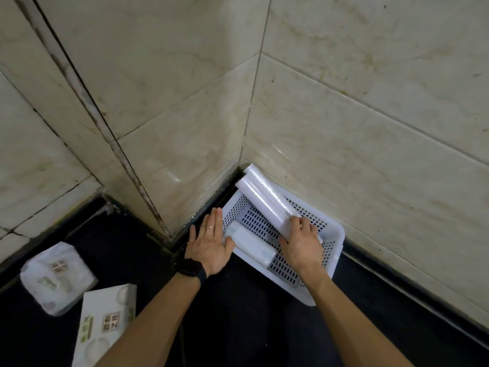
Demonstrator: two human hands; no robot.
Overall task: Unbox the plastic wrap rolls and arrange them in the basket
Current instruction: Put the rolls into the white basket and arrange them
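Note:
A white perforated plastic basket [334, 242] sits on the dark counter in the tiled wall corner. Inside it a long white plastic wrap roll [262, 198] lies diagonally, its far end resting on the basket's back rim. My right hand [301, 243] grips the near end of this roll. A shorter white roll [250, 245] lies on the basket floor near the left wall. My left hand [209, 241] is open and flat, palm against the basket's left outer side, with a ring and a black wristwatch. Two printed white boxes [57, 276] [105, 324] lie at lower left.
Beige marble-look wall tiles [370, 115] rise right behind and beside the basket. The counter top [238, 313] is black. A projecting tiled column edge [158, 207] stands just left of the basket.

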